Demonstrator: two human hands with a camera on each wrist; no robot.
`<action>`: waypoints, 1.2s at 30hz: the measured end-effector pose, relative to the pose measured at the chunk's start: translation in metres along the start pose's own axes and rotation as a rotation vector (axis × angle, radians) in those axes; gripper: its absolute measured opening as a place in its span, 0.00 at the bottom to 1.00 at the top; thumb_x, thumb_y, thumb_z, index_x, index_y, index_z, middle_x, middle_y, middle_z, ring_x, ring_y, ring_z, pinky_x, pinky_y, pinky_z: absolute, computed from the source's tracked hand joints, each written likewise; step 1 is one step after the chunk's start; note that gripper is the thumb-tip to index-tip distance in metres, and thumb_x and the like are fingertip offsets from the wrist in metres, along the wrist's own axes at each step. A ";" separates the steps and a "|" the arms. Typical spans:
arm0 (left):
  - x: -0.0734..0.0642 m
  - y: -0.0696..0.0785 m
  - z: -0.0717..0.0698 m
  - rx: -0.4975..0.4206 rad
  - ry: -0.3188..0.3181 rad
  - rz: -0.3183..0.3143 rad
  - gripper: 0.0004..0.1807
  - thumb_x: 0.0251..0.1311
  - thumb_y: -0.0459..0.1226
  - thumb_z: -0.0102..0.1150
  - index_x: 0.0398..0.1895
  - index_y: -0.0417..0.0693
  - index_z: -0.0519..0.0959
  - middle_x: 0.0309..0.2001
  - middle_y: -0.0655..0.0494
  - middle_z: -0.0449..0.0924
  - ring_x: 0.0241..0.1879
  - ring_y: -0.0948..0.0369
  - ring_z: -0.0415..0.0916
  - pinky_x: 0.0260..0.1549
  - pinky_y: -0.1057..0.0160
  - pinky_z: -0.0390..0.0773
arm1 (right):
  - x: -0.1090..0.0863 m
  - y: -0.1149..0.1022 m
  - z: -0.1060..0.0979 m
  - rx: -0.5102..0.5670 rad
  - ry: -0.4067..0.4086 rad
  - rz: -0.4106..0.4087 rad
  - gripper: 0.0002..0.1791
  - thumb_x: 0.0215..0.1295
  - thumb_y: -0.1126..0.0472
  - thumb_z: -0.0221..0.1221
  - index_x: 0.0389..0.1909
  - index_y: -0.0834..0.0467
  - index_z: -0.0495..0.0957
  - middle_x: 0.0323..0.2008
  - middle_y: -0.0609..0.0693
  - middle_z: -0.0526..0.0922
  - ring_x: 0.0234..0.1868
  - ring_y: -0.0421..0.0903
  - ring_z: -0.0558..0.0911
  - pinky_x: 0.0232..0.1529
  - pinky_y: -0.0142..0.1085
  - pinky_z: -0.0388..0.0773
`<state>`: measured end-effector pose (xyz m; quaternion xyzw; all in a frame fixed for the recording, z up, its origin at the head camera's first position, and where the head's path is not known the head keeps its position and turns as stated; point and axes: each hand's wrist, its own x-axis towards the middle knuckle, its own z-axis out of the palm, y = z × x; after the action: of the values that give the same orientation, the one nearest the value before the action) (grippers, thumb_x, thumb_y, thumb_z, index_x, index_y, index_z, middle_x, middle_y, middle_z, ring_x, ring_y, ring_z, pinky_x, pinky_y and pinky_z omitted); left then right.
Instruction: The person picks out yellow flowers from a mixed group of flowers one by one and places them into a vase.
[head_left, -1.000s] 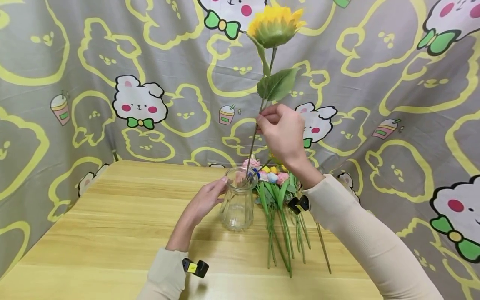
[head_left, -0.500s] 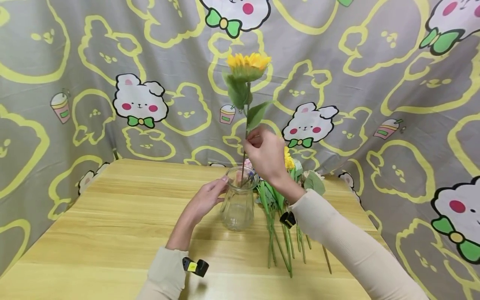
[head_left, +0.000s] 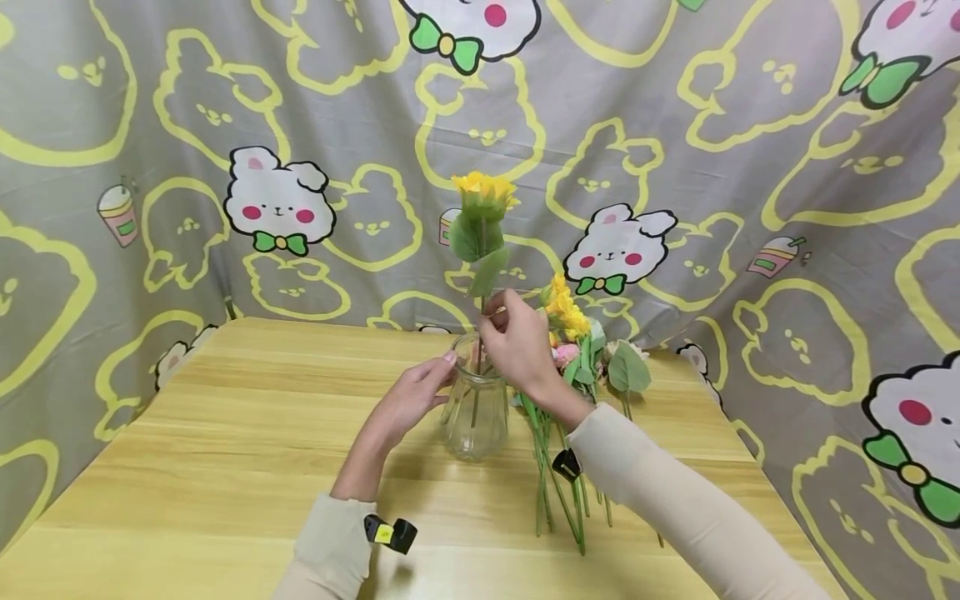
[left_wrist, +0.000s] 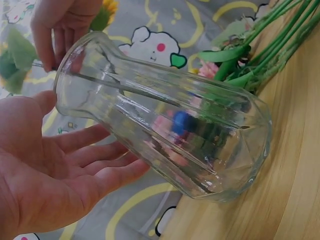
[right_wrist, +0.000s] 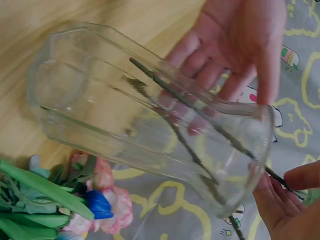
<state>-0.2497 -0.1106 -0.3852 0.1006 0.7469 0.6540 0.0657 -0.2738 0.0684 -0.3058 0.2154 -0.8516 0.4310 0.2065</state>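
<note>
Two hands at work. Our right hand (head_left: 519, 340) pinches thin dark stem (right_wrist: 235, 141) of yellow artificial-looking sunflower (head_left: 483, 193), lower end inside clear ribbed glass vase (head_left: 489, 417). Our left hand (head_left: 412, 396), fingers spread, touches vase high up. We judge flower light, stem stiff: take hold below broad green leaves (head_left: 476, 237). Glass likely slick, breakable; best steadied there.

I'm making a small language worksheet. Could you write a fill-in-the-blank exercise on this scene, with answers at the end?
The ____ hand pinches the sunflower by its stem.
In the head view, the vase, touched by the other hand, stands to the ____ of the loose green stems.
The sunflower's petals are ____.
On the backdrop, the bow ties of the white animals are ____.
Missing words: right; left; yellow; green.
</note>
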 end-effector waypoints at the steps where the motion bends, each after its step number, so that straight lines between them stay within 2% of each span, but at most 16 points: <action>1: 0.000 0.000 0.000 -0.001 0.000 0.001 0.36 0.76 0.61 0.41 0.69 0.42 0.72 0.71 0.45 0.69 0.73 0.46 0.64 0.70 0.46 0.72 | -0.001 0.001 0.001 -0.009 -0.005 0.002 0.06 0.71 0.63 0.58 0.43 0.61 0.78 0.32 0.55 0.89 0.30 0.46 0.88 0.22 0.35 0.82; 8: 0.000 -0.001 0.000 -0.002 0.007 0.004 0.36 0.77 0.61 0.40 0.69 0.42 0.72 0.71 0.45 0.69 0.73 0.46 0.65 0.70 0.46 0.72 | -0.006 0.007 0.010 -0.125 -0.053 0.012 0.06 0.72 0.61 0.57 0.42 0.60 0.78 0.32 0.54 0.89 0.30 0.46 0.88 0.27 0.37 0.85; 14: -0.001 -0.001 -0.001 0.004 -0.010 0.009 0.36 0.77 0.60 0.39 0.71 0.41 0.70 0.72 0.43 0.68 0.74 0.45 0.63 0.71 0.44 0.71 | -0.010 0.008 0.016 -0.230 -0.084 -0.048 0.07 0.73 0.61 0.55 0.39 0.59 0.80 0.33 0.52 0.87 0.29 0.44 0.84 0.27 0.36 0.83; 17: -0.001 -0.001 -0.001 0.004 -0.012 0.003 0.37 0.77 0.60 0.39 0.71 0.40 0.69 0.72 0.41 0.67 0.74 0.44 0.63 0.71 0.44 0.70 | -0.012 0.007 0.019 -0.275 -0.106 -0.074 0.08 0.73 0.61 0.55 0.36 0.58 0.80 0.30 0.50 0.85 0.24 0.43 0.80 0.24 0.34 0.79; 20: -0.001 -0.002 -0.001 0.003 -0.009 0.001 0.36 0.77 0.59 0.40 0.71 0.39 0.69 0.72 0.40 0.67 0.74 0.43 0.62 0.71 0.43 0.69 | -0.012 0.007 0.020 -0.312 -0.128 -0.073 0.09 0.71 0.62 0.56 0.29 0.57 0.78 0.22 0.48 0.80 0.18 0.41 0.74 0.19 0.33 0.72; 24: 0.000 -0.001 -0.001 -0.004 -0.006 -0.005 0.36 0.78 0.59 0.40 0.71 0.39 0.69 0.71 0.39 0.67 0.74 0.43 0.62 0.72 0.43 0.69 | -0.010 0.006 0.020 -0.352 -0.172 -0.064 0.18 0.68 0.63 0.55 0.16 0.52 0.69 0.12 0.46 0.67 0.12 0.40 0.63 0.14 0.32 0.61; 27: 0.000 -0.001 -0.001 -0.005 -0.001 -0.006 0.36 0.78 0.59 0.40 0.71 0.38 0.69 0.71 0.39 0.68 0.74 0.43 0.62 0.72 0.44 0.69 | -0.008 0.006 0.020 -0.378 -0.193 -0.071 0.22 0.68 0.63 0.54 0.12 0.51 0.65 0.10 0.45 0.63 0.11 0.39 0.60 0.13 0.31 0.59; 32: -0.001 -0.001 -0.001 0.004 0.002 -0.007 0.37 0.77 0.60 0.40 0.72 0.40 0.69 0.72 0.40 0.67 0.74 0.44 0.63 0.71 0.44 0.70 | -0.008 0.006 0.019 -0.366 -0.195 -0.073 0.19 0.70 0.64 0.52 0.16 0.53 0.70 0.12 0.47 0.66 0.13 0.40 0.62 0.15 0.31 0.60; 36: 0.001 -0.002 0.000 0.008 -0.004 -0.004 0.38 0.77 0.61 0.39 0.73 0.40 0.68 0.73 0.40 0.66 0.74 0.43 0.63 0.71 0.45 0.70 | -0.007 0.007 0.016 -0.328 -0.185 -0.091 0.14 0.70 0.65 0.53 0.24 0.58 0.79 0.17 0.48 0.75 0.16 0.40 0.68 0.18 0.31 0.67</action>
<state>-0.2505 -0.1110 -0.3870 0.1008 0.7495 0.6507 0.0679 -0.2745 0.0602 -0.3233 0.2560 -0.9151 0.2549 0.1789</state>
